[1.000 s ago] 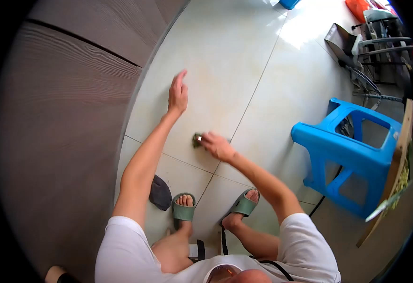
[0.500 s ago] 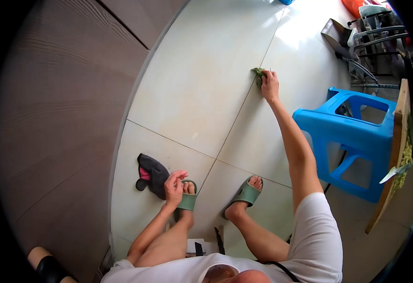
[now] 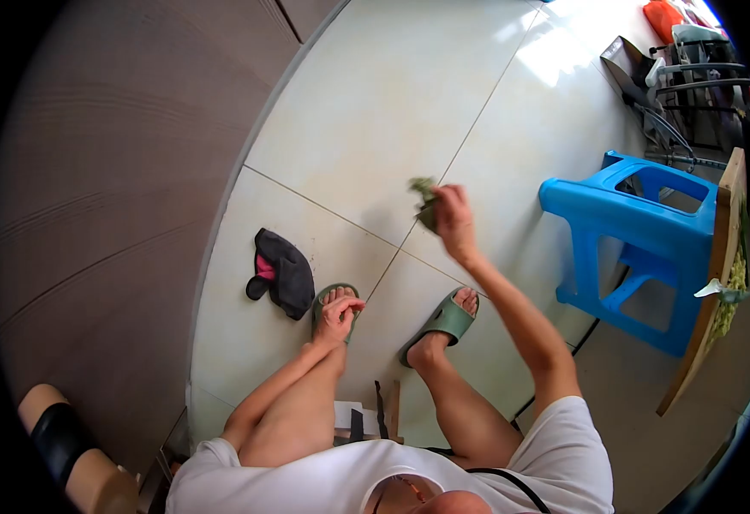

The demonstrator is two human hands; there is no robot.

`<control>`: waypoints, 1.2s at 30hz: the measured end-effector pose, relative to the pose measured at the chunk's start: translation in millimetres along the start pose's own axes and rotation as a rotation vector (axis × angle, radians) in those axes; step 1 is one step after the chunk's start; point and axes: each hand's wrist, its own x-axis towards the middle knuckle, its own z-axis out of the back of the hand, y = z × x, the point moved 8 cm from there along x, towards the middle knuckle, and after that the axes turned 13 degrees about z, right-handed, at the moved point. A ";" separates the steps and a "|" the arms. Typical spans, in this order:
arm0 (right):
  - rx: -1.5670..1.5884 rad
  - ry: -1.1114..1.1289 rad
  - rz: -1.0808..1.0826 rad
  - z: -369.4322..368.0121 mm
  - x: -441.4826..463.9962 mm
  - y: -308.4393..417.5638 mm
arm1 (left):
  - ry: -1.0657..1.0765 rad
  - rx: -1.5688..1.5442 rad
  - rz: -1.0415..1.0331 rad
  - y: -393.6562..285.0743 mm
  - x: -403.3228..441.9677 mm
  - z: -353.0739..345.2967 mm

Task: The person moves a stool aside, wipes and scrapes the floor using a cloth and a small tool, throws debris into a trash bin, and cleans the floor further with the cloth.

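My right hand (image 3: 454, 216) is closed on a bunch of limp green leaves (image 3: 427, 211), held over the tiled floor and slightly blurred by motion. My left hand (image 3: 338, 319) hangs over my left foot, beside the knee. Its fingers are loosely bent, with nothing visible in them. Green slippers (image 3: 449, 323) are on both my feet. Left of that hand, a dark grey cloth item (image 3: 289, 276) with a pink patch lies on the floor.
A blue plastic stool (image 3: 640, 227) stands at the right. Against it is a wooden board (image 3: 722, 231) bearing chopped greens (image 3: 726, 313) and a knife (image 3: 711, 289). Behind are a dustpan (image 3: 627, 67) and metal racks. A brown panelled front (image 3: 126, 154) runs along the left; a banded limb (image 3: 62, 437) shows below.
My right hand has come back toward me and to the left, lifting the leaves from the far floor. The left hand has shifted slightly up and right. The view has moved a little.
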 end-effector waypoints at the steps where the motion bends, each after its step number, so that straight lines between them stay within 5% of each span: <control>1: -0.033 -0.021 -0.081 19.7 -1.8 -14.1 | -0.008 0.005 -0.004 3.5 -3.9 1.2; 5: -0.259 -0.045 -0.241 68.7 -39.0 -90.2 | -0.025 -0.001 -0.003 8.9 -10.1 9.9; 7: -0.414 -0.099 -0.113 57.6 -76.2 -116.6 | -0.024 -0.015 0.014 5.7 -12.1 11.7; 11: -0.535 -0.145 -0.153 -2.1 -86.1 -80.1 | -0.023 0.005 0.013 13.9 -17.9 12.5; 15: -0.416 -0.032 -0.045 -71.4 -84.8 -36.9 | 0.008 -0.007 0.018 6.9 -14.7 11.2; 25: 0.353 0.195 -0.235 -233.9 -90.2 81.0 | -0.073 0.171 0.126 44.8 -25.8 11.8; 29: 0.704 0.189 -0.526 -235.3 -105.3 44.3 | -0.063 -0.075 0.053 29.0 -20.8 13.0; 31: 0.744 0.091 -0.483 -213.1 -110.4 19.1 | -0.060 0.014 0.010 19.8 -17.1 15.9; 36: 0.945 -0.118 -0.712 -73.1 -102.0 -42.5 | -0.055 -0.012 0.034 12.4 -13.2 23.3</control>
